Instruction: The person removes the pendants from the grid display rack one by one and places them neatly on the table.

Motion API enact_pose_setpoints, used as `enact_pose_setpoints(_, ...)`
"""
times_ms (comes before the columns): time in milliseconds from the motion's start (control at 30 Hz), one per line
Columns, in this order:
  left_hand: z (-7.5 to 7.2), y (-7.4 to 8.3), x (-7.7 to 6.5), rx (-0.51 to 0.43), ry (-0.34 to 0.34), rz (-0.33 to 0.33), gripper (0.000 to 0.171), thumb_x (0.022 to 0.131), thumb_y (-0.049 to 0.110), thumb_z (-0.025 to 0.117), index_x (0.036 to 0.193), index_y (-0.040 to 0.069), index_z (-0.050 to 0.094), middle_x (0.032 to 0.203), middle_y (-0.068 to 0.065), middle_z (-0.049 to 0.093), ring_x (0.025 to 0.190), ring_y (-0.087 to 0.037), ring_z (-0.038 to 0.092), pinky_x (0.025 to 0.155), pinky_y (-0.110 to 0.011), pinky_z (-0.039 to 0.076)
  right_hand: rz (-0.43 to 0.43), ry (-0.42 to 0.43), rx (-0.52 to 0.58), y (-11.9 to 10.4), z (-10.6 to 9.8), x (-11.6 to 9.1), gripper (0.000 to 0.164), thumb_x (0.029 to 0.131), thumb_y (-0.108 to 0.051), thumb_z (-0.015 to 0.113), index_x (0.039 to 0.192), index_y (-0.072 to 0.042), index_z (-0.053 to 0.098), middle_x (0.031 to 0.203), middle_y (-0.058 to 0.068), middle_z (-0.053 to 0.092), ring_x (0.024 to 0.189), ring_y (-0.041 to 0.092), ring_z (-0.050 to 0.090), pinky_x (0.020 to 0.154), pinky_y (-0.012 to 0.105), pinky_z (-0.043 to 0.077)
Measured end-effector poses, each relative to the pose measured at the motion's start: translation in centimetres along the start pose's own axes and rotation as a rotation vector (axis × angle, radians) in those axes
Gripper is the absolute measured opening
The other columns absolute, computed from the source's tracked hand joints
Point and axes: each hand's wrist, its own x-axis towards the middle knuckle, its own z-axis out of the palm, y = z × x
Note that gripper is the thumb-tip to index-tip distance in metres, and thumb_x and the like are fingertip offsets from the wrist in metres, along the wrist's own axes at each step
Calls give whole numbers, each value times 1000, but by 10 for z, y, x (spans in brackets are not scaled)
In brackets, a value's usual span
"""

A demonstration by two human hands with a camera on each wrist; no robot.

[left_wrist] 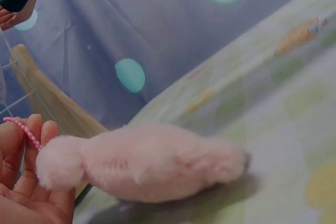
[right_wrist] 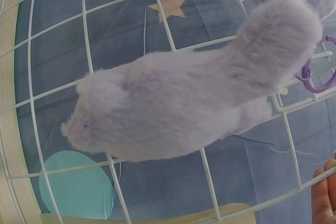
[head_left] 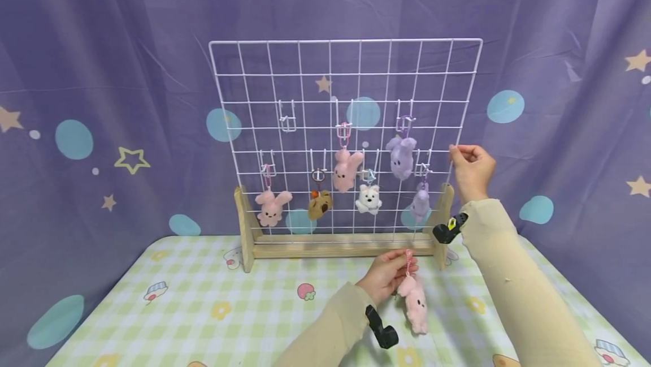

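Note:
My left hand [head_left: 385, 276] pinches the pink bead chain [left_wrist: 23, 128] of a pink bunny plush keychain [head_left: 416, 305]. The plush dangles just above the tablecloth in front of the rack. Higher up on the right, my right hand [head_left: 474, 170] pinches the right edge wire of the white wire grid rack [head_left: 360, 74]. Beside that hand, a small purple plush [head_left: 420, 203] hangs from a hook; the right wrist view shows this purple plush [right_wrist: 168, 103] close up, with fingers [right_wrist: 321, 198] at the wire.
On other hooks hang a purple bunny [head_left: 402, 159], two pink bunnies [head_left: 347, 170] [head_left: 273, 208], a brown plush [head_left: 320, 205] and a white plush [head_left: 369, 199]. One bare hook [head_left: 287, 122] sits at the upper left. Wooden feet [head_left: 245, 225] support the rack on the checked tablecloth [head_left: 183, 322].

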Motion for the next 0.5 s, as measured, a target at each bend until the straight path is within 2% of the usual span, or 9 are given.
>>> enact_pose_setpoints(133, -3, 0, 1, 47, 27, 28, 25, 90, 6, 61, 110, -10, 61, 86, -8, 71, 68, -7, 63, 70, -23, 55, 14, 0, -2, -2, 1, -1, 17, 81, 4, 68, 71, -7, 59, 56, -7, 59, 49, 1, 54, 51, 13, 45)
enact_pose_setpoints(300, -9, 2, 0, 184, 55, 64, 21, 89, 9, 64, 104, -4, 65, 89, -11, 71, 69, -7, 64, 62, -19, 53, 40, 3, 7, 0, 0, 0, 16, 81, 3, 69, 72, -6, 60, 57, -6, 59, 51, 3, 55, 52, 13, 45)
enact_pose_setpoints(500, -17, 8, 1, 292, 50, 126, 20, 88, 6, 63, 103, -8, 64, 90, -17, 70, 67, -7, 62, 61, -21, 52, 21, 19, -2, 15, -2, 9, 17, 81, -1, 70, 71, -9, 60, 58, -8, 59, 53, 4, 56, 53, 12, 46)
